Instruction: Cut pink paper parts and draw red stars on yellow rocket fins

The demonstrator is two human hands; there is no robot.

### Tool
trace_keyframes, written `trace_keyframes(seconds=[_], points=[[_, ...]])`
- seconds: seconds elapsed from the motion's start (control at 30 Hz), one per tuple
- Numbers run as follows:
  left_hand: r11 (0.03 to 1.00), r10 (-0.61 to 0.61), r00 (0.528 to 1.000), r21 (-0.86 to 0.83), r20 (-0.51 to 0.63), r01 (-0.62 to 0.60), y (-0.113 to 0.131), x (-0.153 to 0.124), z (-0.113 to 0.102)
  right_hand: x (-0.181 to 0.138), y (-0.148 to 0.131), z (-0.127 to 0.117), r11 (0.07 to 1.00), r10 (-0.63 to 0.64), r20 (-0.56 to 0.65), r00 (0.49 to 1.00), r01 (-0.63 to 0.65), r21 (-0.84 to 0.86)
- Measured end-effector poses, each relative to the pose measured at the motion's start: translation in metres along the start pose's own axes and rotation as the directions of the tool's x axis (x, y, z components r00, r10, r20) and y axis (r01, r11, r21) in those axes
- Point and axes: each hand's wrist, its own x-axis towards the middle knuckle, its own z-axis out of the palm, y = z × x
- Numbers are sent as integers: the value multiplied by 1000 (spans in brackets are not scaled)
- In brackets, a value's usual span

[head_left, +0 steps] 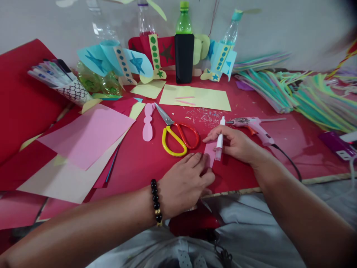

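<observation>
A small piece of pink paper [210, 154] lies near the front edge of the red table, between my two hands. My left hand [185, 180], with a black bead bracelet at its wrist, has bent fingers holding the paper's lower left side; its thumb is partly hidden. In my right hand [237, 143] a white marker pen [220, 139] is held between the fingers, tilted, its pinkish clear end down beside the paper. Scissors [178, 137] with one yellow and one red handle lie partly spread just beyond my left hand. Left of them rests a pink paper cutout [148, 123] with rounded lobes.
A glue gun [255, 126] with a cord lies right. Pink sheets [89, 134] and a pen holder [74, 89] are left. Behind stand decorated bottles [184, 22] and a cream card [195, 96] with pink strips. Pipe cleaners [270, 91] are piled at back right.
</observation>
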Motion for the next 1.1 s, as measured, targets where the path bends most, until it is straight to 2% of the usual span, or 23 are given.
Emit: trace_keyframes(seconds=[0.33, 0.77, 0.93, 1.1], points=[[999, -36, 998, -12, 46, 37, -1, 2, -6, -1, -1, 0, 1000, 14, 18, 1000, -14, -12], [999, -8, 999, 33, 43, 7, -2, 6, -4, -1, -2, 0, 999, 14, 18, 1000, -13, -40], [999, -49, 998, 24, 48, 48, -3, 9, -4, -1, -4, -1, 998, 23, 26, 999, -21, -57], [994, -90, 996, 63, 1, 90, -4, 10, -1, -1, -4, -1, 999, 23, 18, 1000, -22, -34]])
